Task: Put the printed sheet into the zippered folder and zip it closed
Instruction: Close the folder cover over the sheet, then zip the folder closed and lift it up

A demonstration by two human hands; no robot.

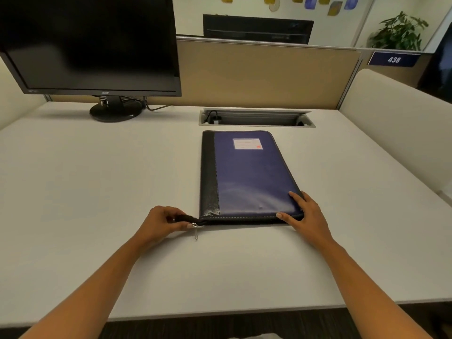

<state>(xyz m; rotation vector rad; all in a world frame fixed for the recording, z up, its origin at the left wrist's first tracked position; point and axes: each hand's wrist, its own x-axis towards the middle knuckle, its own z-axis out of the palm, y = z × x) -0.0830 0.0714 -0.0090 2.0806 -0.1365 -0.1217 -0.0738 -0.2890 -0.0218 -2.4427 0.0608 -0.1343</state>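
Your grips at the zippered folder (247,172), near edge.
Left grip (161,222) pinches its zipper tail (187,218); right grip (305,214) lies flat, fingers straight, on its near-right corner.

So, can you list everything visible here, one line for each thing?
Blue zippered folder with black spine: one, blue and black, flat at desk centre.
White label: one, white, on folder's far end.
Black zipper tail: one, black, at folder's near-left corner.
Silver zipper pull: one, silver, at that corner.
Black flat monitor: one, black, far left.
Grey cable hatch: one, grey, behind folder.
Green leafy plant: one, green, far right.
White desk: one, white, under everything.
Left hand: one, pinches zipper tail.
Right hand: one, rests on folder's near-right corner.
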